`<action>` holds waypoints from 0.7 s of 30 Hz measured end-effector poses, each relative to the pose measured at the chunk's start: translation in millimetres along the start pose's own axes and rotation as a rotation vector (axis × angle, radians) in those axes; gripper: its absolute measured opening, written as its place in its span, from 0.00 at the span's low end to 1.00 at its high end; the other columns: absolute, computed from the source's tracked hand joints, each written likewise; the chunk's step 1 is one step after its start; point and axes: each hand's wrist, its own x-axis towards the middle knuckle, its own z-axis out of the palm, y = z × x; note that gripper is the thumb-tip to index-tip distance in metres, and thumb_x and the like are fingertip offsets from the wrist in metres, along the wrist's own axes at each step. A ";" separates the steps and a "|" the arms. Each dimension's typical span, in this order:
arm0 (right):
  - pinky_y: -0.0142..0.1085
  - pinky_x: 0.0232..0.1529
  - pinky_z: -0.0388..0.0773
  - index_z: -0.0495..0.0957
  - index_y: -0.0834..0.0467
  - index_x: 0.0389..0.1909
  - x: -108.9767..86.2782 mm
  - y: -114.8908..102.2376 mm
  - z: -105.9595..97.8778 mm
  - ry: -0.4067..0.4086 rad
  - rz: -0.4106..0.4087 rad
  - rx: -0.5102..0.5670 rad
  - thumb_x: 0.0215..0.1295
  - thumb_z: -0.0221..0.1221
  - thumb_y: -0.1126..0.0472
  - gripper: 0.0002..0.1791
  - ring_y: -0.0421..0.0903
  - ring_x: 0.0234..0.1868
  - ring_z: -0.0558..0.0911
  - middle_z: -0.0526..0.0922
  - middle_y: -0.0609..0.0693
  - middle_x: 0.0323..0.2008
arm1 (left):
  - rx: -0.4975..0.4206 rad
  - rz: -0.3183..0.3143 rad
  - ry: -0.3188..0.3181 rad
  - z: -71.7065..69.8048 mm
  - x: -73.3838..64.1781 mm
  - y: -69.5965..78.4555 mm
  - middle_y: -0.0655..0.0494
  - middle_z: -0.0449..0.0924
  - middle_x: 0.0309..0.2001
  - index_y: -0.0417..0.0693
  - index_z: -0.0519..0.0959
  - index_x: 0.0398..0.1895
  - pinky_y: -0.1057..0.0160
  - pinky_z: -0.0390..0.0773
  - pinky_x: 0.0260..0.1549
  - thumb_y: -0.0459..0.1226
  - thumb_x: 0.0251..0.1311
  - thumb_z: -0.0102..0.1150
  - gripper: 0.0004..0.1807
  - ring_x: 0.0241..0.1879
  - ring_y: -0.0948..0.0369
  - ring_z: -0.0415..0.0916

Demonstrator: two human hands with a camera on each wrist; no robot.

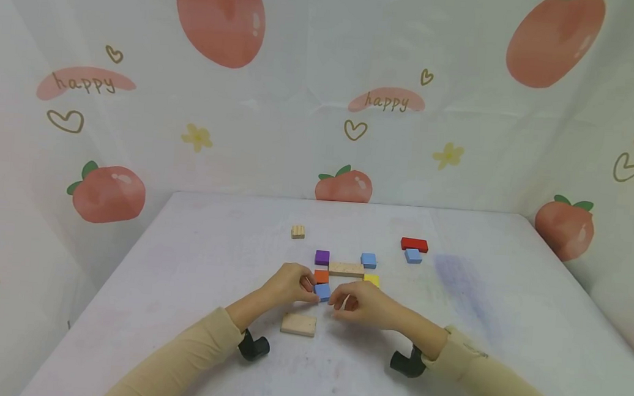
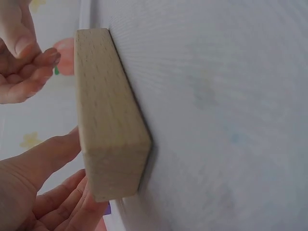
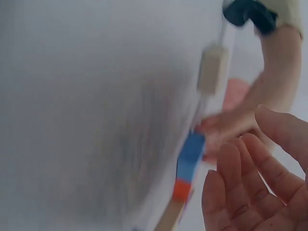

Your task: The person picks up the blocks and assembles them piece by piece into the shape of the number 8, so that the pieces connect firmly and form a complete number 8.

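My left hand [image 1: 287, 284] is at the left side of a blue block [image 1: 322, 292], its thumb and fingertips at or very near the block's edge. That block lies in front of an orange block [image 1: 320, 277], slightly turned. My right hand [image 1: 363, 304] hovers just right of it, fingers loosely bent, nothing between them. Beyond the hands, a long wooden block [image 1: 346, 269] lies between the orange block and a yellow block [image 1: 371, 280], which the right hand partly hides. A purple block [image 1: 322, 257] and another blue block [image 1: 368, 260] sit behind its ends.
Nearer me lies a flat wooden block [image 1: 299, 324], large in the left wrist view. Farther back are a small striped wooden block [image 1: 298, 231] at left and, at right, a red block [image 1: 414, 245] with a blue block [image 1: 413, 256] before it. Printed cloth hangs behind the table.
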 end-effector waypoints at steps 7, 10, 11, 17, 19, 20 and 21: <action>0.23 0.33 0.75 0.80 0.59 0.40 8.3 -13.2 22.2 -0.051 0.003 -0.031 0.55 0.65 0.59 0.13 0.34 0.29 0.75 0.83 0.49 0.33 | -0.015 0.014 0.000 0.2 0.1 -2.0 0.52 0.83 0.26 0.37 0.81 0.32 0.74 0.74 0.26 0.34 0.44 0.71 0.13 0.27 0.66 0.76; 0.22 0.31 0.73 0.80 0.59 0.40 11.6 -17.7 28.3 -0.051 0.039 -0.034 0.53 0.67 0.59 0.14 0.37 0.28 0.75 0.83 0.50 0.33 | -0.009 0.016 -0.003 0.3 0.0 -2.6 0.51 0.83 0.26 0.37 0.80 0.32 0.74 0.74 0.26 0.34 0.45 0.71 0.13 0.27 0.66 0.76; 0.22 0.30 0.73 0.80 0.59 0.40 12.6 -18.6 29.8 -0.048 0.050 -0.042 0.52 0.67 0.59 0.15 0.38 0.27 0.75 0.83 0.49 0.32 | -0.009 0.017 -0.003 0.2 -0.2 -2.5 0.51 0.83 0.26 0.37 0.80 0.32 0.74 0.74 0.26 0.34 0.45 0.71 0.12 0.27 0.65 0.77; 0.23 0.29 0.72 0.80 0.61 0.40 14.7 -22.8 34.7 -0.018 0.080 -0.095 0.49 0.69 0.58 0.17 0.38 0.26 0.74 0.82 0.48 0.31 | -0.025 0.013 -0.005 0.2 -0.8 -1.8 0.51 0.83 0.27 0.36 0.80 0.33 0.73 0.75 0.26 0.33 0.45 0.70 0.12 0.27 0.65 0.77; 0.23 0.29 0.72 0.80 0.61 0.39 15.4 -23.8 35.8 -0.010 0.093 -0.102 0.49 0.69 0.58 0.17 0.37 0.26 0.74 0.82 0.48 0.31 | -0.028 0.009 -0.006 0.3 -0.6 -2.0 0.51 0.83 0.27 0.36 0.80 0.33 0.73 0.75 0.26 0.32 0.45 0.70 0.12 0.27 0.65 0.77; 0.23 0.29 0.72 0.80 0.60 0.38 15.7 -24.3 36.1 -0.008 0.100 -0.106 0.49 0.70 0.57 0.17 0.37 0.27 0.73 0.82 0.48 0.31 | -0.030 0.008 -0.008 0.3 -0.5 -2.1 0.51 0.83 0.27 0.36 0.80 0.33 0.73 0.75 0.27 0.32 0.46 0.70 0.12 0.28 0.65 0.77; 0.23 0.29 0.72 0.80 0.60 0.38 16.0 -24.8 36.4 -0.006 0.106 -0.112 0.49 0.69 0.57 0.16 0.37 0.27 0.73 0.82 0.47 0.31 | -0.030 0.004 -0.008 0.4 -0.4 -2.1 0.51 0.83 0.27 0.36 0.80 0.33 0.72 0.76 0.27 0.32 0.46 0.70 0.12 0.28 0.64 0.77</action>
